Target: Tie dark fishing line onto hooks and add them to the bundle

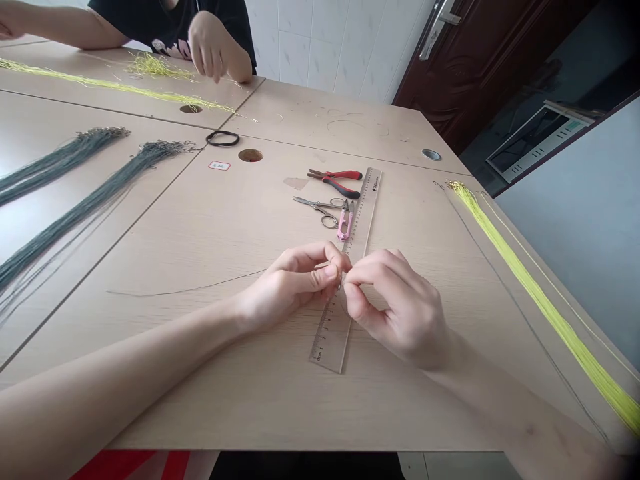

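Over a clear plastic ruler [333, 333], my two hands meet with their fingertips nearly touching. Thumb and fingers of my left hand [300, 277] pinch a thin dark cord [215, 283], whose loose end trails left across the table. My right hand [400, 303] is closed in a pinch beside it, and a fine loop of the cord hangs below the fingertips. A small shiny piece shows between the hands, too small to name. Beyond them lie pink thread snips [345, 221], small metal scissors [325, 208] and red-and-black pliers [340, 180].
Grey-green cord bundles [95, 213] lie at left, a yellow cord bundle [545, 307] at right. Across the table a person in a black shirt [220, 40] sits by more yellow cords [155, 67]. A black ring [223, 138] and a cable hole [250, 155] are mid-table.
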Demonstrator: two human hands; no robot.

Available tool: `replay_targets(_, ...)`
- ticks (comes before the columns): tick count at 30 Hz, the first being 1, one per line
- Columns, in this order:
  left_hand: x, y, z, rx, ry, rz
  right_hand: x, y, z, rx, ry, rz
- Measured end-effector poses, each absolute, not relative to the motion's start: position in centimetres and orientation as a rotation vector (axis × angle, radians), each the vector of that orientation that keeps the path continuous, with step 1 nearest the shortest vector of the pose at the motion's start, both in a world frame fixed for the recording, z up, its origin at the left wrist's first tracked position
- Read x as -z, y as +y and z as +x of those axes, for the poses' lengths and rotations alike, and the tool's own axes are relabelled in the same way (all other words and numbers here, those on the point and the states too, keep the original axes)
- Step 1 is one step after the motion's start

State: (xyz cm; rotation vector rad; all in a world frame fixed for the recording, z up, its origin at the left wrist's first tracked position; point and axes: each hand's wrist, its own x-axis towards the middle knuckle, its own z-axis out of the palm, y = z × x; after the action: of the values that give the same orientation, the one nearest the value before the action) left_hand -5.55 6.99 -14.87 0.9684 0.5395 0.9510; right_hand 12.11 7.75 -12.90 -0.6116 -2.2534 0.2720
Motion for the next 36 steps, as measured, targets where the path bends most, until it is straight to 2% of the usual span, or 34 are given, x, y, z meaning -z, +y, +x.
replay_targets(8,14.7,7.2,-5.5,-0.982,0.537,0.904,13.0,7.5,12.5,-0.843,-2.114,-0.909)
replay_targets(16,14.6,7.1,-5.6,-0.982,0.54,0.922,12.5,7.3,12.2,-1.246,-1.979,-0.936)
replay_targets(29,14.9,6.9,-5.6,-0.978,0.546,1.0,12.2,7.7,12.1,-1.205,-1.968,-0.94)
replay_targets(36,14.8,7.1,-5.5,-0.953,0.575,1.045,12.2,7.5,12.0,-0.959,-2.086,-0.878)
